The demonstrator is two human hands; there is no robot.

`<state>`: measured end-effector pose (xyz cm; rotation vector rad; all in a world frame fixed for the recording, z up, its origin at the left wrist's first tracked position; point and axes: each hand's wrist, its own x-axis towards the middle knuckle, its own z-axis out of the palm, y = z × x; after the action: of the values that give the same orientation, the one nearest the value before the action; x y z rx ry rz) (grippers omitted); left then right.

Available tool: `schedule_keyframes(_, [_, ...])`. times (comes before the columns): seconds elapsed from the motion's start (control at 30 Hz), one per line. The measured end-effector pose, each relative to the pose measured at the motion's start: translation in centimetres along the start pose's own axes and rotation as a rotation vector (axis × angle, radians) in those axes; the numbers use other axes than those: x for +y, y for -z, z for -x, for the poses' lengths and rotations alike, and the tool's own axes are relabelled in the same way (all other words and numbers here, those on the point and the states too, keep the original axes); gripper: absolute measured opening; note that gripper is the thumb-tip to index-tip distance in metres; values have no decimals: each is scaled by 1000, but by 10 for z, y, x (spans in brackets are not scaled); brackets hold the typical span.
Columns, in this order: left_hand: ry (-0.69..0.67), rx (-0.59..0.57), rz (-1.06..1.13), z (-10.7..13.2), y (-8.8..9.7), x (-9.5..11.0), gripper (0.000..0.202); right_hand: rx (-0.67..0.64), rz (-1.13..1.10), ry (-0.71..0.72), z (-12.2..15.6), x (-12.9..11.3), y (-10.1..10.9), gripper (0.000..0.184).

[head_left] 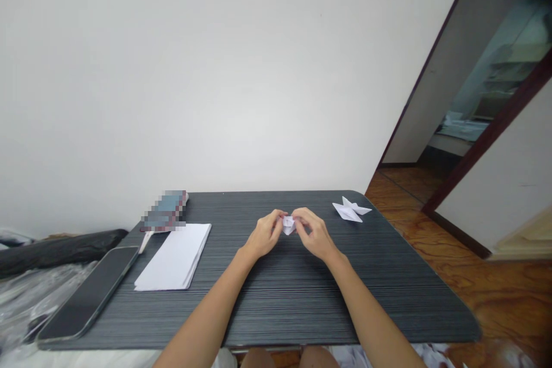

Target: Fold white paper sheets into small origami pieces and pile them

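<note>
Between my two hands, over the middle of the dark table, is a small piece of folded white paper [288, 225]. My left hand [266, 233] pinches its left edge with thumb and fingers. On the opposite edge, my right hand [314, 233] pinches it the same way. The paper shows crossing creases and comes to a point toward me. Parts of its sides are hidden behind my fingertips. Farther back on the right lies a folded paper piece [350, 210] with several pointed ends, apart from both hands.
A stack of white paper [176, 259] lies on the left of the table [284, 310]. Behind it is a blurred-out book-like item [165, 210]. A dark phone or tablet [90, 293] rests at the left edge. A white wall [259, 69] stands at the back.
</note>
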<state>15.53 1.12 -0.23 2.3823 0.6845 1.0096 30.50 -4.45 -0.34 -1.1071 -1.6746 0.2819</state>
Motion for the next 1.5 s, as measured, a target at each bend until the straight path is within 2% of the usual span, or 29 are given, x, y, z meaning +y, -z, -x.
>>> schedule_keyframes(0.2, [-81,-38,-2,-1,6,-3,25,-71,77,48,0,-3,7,12])
schedule_keyframes(0.3, [-116,-77,40,0,9,0,21,-76,90,56,-1,-2,9,12])
schedule_keyframes(0.4, [-172,-87,44,-1,11,4,28,-64,107,59,-1,-2,10,11])
schedule_keyframes(0.67, [-210,-35,15,0,5,0,24,-67,122,90,-1,-7,9,11])
schedule_keyframes(0.8, [-230,34,-23,1,1,-2,18,-53,137,95,-2,-10,8,8])
schedule_keyframes(0.9, [-257,87,-63,2,-1,-3,18,-42,144,103,-2,-10,8,15])
schedule_keyframes(1.1, [-264,121,-104,3,-5,-7,17,-14,137,92,-1,-5,5,11])
schedule_keyframes(1.3, [-270,21,-35,0,4,-6,18,8,77,77,-2,2,8,6])
schedule_keyframes(1.5, [-177,43,103,-2,6,-8,14,-41,-10,25,-3,7,14,7])
